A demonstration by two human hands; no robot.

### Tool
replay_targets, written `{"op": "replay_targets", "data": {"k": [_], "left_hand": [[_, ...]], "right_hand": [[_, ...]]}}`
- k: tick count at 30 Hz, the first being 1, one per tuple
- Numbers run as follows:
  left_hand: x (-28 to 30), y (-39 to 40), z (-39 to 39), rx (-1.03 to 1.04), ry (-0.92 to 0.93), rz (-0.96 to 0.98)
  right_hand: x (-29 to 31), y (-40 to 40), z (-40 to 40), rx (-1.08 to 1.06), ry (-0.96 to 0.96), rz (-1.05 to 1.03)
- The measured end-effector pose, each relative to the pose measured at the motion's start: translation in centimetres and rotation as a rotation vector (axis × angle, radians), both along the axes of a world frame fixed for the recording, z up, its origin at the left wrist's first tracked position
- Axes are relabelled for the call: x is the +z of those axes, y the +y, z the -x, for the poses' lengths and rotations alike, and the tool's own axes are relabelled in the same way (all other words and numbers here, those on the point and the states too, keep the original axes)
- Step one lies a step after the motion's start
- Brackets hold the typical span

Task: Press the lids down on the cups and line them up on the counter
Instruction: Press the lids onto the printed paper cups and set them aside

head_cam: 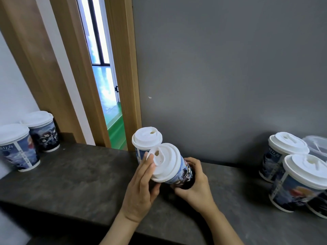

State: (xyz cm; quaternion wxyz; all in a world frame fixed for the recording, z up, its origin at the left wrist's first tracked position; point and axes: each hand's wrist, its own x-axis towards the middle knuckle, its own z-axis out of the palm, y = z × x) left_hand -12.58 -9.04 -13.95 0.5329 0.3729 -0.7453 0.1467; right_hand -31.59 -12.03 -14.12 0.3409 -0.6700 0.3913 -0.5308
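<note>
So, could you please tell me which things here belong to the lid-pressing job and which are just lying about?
Belongs to the job:
- tilted cup, gripped by the right hand
- its lid, touched by the left hand
- upright cup behind
- two cups at left
- lidded cups at right
- counter

Lying about:
- clear plastic item, far right
- doorway

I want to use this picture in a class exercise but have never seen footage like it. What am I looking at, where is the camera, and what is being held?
There is no machine: a person wears a camera on the head, looking down at both hands. The left hand touches the white lid of a tilted cup, whose base the right hand grips. Another lidded cup stands behind. Two more stand left on the dark counter, and others right.
</note>
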Motion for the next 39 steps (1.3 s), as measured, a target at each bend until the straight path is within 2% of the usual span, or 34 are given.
{"op": "replay_targets", "data": {"k": [6,9,11,14,18,21,25,30,35,39], "left_hand": [[0.7,0.3,0.9,0.078,0.032,0.099],[3.4,-0.1,2.8,0.088,0.07,0.115],[5.8,-0.6,4.1,0.059,0.077,0.058],[9.2,-1.3,5.5,-0.03,0.057,-0.06],[12.6,-2.5,5.4,-0.189,0.077,-0.272],[13.3,-2.9,4.0,-0.218,0.061,-0.385],[12.9,-1.9,2.8,-0.245,0.009,-0.555],[13.6,-1.6,2.1,-0.237,0.033,-0.633],[14.1,-1.7,1.9,-0.279,0.002,-0.718],[13.9,-2.0,1.6,-0.177,0.033,-0.69]], "right_hand": [[0.6,0.2,0.6,0.212,-0.131,-0.198],[1.2,-0.3,0.8,0.381,-0.446,-0.294],[1.5,-0.4,1.0,0.491,-0.661,-0.371],[1.8,-0.4,1.3,0.556,-0.81,-0.472],[1.8,-0.5,1.9,0.494,-0.972,-0.62],[2.0,-0.8,2.2,0.463,-1.077,-0.579],[2.4,-1.0,2.2,0.462,-0.991,-0.596],[2.5,-0.4,1.6,0.55,-0.812,-0.639],[2.6,-0.3,1.9,0.661,-0.889,-0.726],[2.5,0.0,1.7,0.682,-0.878,-0.665]]}}
